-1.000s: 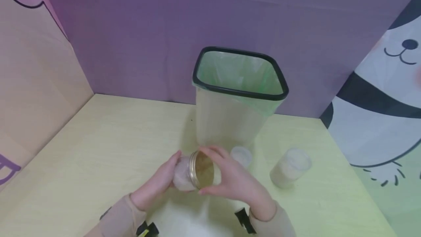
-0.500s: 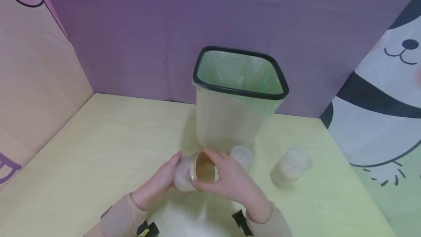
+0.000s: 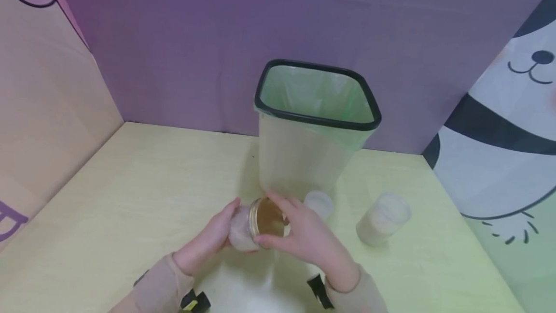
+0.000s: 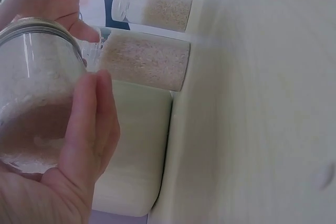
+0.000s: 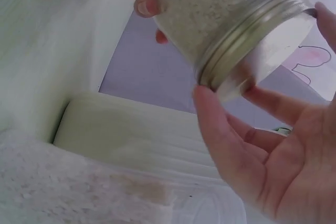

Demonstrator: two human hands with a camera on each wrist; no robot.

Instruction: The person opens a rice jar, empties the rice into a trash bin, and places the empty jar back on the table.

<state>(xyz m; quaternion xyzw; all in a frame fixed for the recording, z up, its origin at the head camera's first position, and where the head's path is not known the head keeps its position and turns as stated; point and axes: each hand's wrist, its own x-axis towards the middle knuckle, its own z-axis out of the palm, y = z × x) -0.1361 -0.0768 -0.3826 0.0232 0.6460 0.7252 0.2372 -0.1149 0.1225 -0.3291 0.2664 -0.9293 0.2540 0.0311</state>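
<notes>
A clear glass jar [image 3: 241, 229] of pale, rice-like grains is held tipped on its side, its gold metal lid [image 3: 270, 220] facing right. My left hand [image 3: 213, 235] grips the glass body; its fingers curl around the jar [image 4: 37, 93] in the left wrist view. My right hand [image 3: 306, 235] holds the lid's rim between thumb and fingertips, and the right wrist view shows these fingers spread around the lid [image 5: 257, 40]. Behind the right hand stands a clear container [image 3: 319, 205], partly hidden, with grains inside it [image 4: 144, 59] in the left wrist view.
Farther right on the pale wooden table [image 3: 152, 182] stands another clear container [image 3: 382, 219] of grains. A white bin [image 3: 299, 158] with a black rim and green liner is behind the hands. A purple backdrop [image 3: 173, 52] rises at the back, with printed panels at both sides.
My right thumb and fingers have shifted left along the lid's rim, toward the jar, and the wrist has turned slightly. The left hand and jar have stayed nearly in place.
</notes>
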